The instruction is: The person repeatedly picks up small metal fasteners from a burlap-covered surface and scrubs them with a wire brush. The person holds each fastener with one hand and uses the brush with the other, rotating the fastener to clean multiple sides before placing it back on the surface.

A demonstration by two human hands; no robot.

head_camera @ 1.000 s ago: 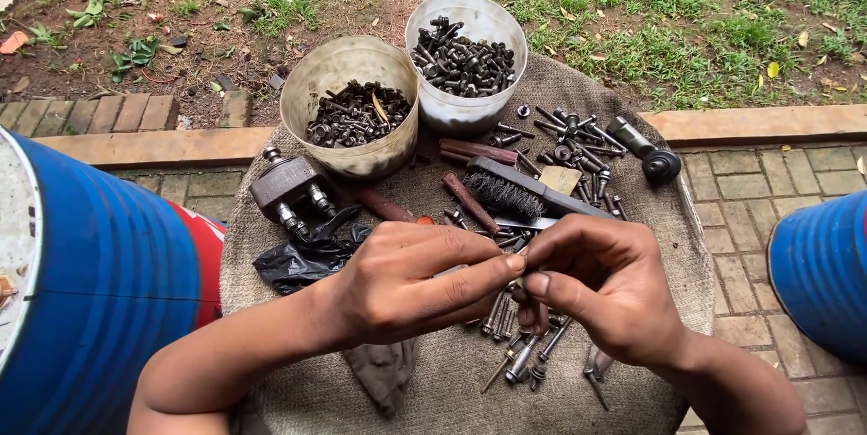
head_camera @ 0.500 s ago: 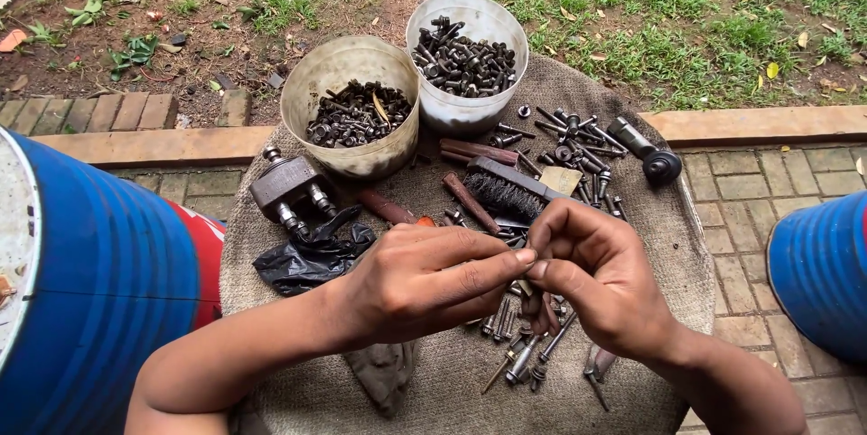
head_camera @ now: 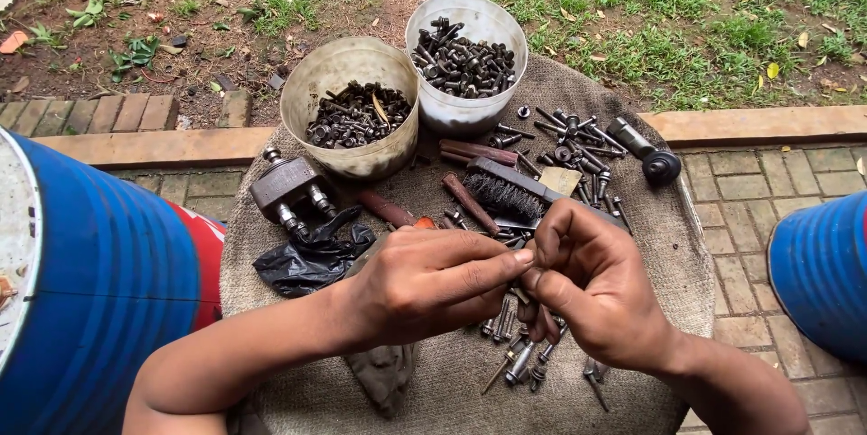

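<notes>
Left hand [head_camera: 424, 281] and right hand [head_camera: 591, 286]: fingers pressed together, pinching one small bolt [head_camera: 526, 288] above loose screws [head_camera: 524, 354] on burlap-covered surface [head_camera: 650, 245]; wire brush [head_camera: 506, 193] just beyond.

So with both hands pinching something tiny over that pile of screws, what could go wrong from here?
1. The small piece pinched between the left hand and right hand could slip and vanish among the loose screws below.
2. A forearm might nudge the nearer tub of bolts, which sits near the sackcloth's edge.
</notes>
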